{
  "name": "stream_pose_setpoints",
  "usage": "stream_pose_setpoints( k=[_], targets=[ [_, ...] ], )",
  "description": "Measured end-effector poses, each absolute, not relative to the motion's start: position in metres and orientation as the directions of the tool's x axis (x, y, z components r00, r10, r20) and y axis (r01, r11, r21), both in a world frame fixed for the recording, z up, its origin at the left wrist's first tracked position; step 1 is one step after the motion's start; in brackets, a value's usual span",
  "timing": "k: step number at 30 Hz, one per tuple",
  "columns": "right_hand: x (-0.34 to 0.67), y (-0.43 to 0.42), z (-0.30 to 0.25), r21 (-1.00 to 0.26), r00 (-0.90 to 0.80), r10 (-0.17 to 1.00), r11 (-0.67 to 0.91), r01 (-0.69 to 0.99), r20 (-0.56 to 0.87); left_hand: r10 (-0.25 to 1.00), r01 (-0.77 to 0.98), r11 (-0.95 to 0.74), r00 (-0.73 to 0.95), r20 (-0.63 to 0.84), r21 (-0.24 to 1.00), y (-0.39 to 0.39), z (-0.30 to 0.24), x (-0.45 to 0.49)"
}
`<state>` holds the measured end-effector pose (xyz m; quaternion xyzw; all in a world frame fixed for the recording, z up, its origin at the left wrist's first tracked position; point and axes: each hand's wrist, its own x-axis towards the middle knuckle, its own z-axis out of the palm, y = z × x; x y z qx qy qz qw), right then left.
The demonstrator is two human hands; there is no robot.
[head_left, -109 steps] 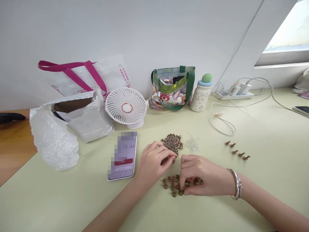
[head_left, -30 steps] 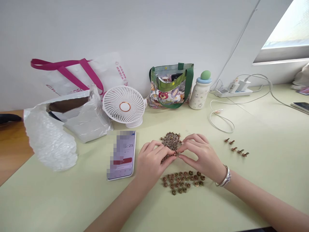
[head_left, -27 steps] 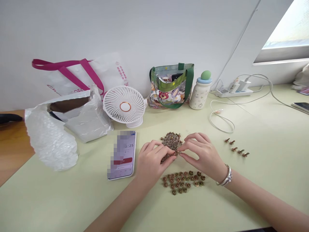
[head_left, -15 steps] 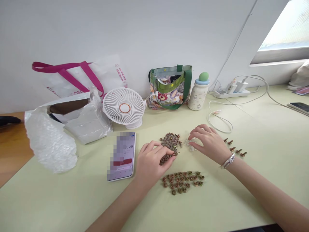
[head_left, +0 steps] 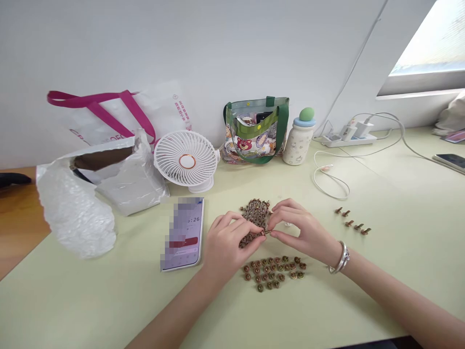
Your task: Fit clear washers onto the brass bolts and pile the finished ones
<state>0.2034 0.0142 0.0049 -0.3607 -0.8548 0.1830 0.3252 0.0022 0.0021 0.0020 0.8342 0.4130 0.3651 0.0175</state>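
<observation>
My left hand [head_left: 234,237] pinches a bronze-coloured screw [head_left: 268,232] between thumb and fingertips, its thin end pointing right. My right hand [head_left: 301,225] meets that end with thumb and index finger closed together; whatever small piece they hold is too small to make out. Just behind the fingers lies a heap of similar screws [head_left: 255,209], partly covered by my left hand. Small clear pieces [head_left: 288,224] show beneath my right hand, mostly hidden. Nearer me, several screws [head_left: 271,267] stand head down in loose rows.
Several loose screws [head_left: 358,227] lie to the right. A phone [head_left: 185,237] is left of my hands. Behind stand a white fan [head_left: 187,160], a clear bag with green trim [head_left: 256,131], a bottle [head_left: 298,143] and a white cable [head_left: 332,180]. An opened bubble mailer [head_left: 78,218] sits far left.
My right hand has moved left from the clear pieces to the screw's end, and its fingers have closed. My left hand stays in place with its screw.
</observation>
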Motion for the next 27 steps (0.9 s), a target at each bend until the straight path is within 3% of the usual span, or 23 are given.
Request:
stream_pose_setpoints(
  k=[10, 15, 18, 27],
  targets=[
    [0.212, 0.010, 0.022, -0.562, -0.560, 0.712, 0.691, 0.455, 0.423, 0.704, 0.658, -0.679, 0.456, 0.544, 0.327, 0.003, 0.004, 0.003],
    [0.217, 0.004, 0.033, -0.619, -0.788, 0.578, 0.703, 0.349, 0.212, 0.674, 0.638, -0.711, 0.501, 0.544, 0.294, 0.002, 0.004, 0.002],
    [0.214, -0.003, 0.032, -0.628, -0.836, 0.538, 0.690, 0.360, 0.111, 0.654, 0.621, -0.730, 0.517, 0.552, 0.284, 0.002, 0.004, 0.002],
    [0.206, -0.011, 0.017, -0.511, -0.846, 0.525, 0.754, 0.412, 0.093, 0.626, 0.623, -0.748, 0.547, 0.556, 0.228, 0.004, 0.003, 0.002]
  ],
)
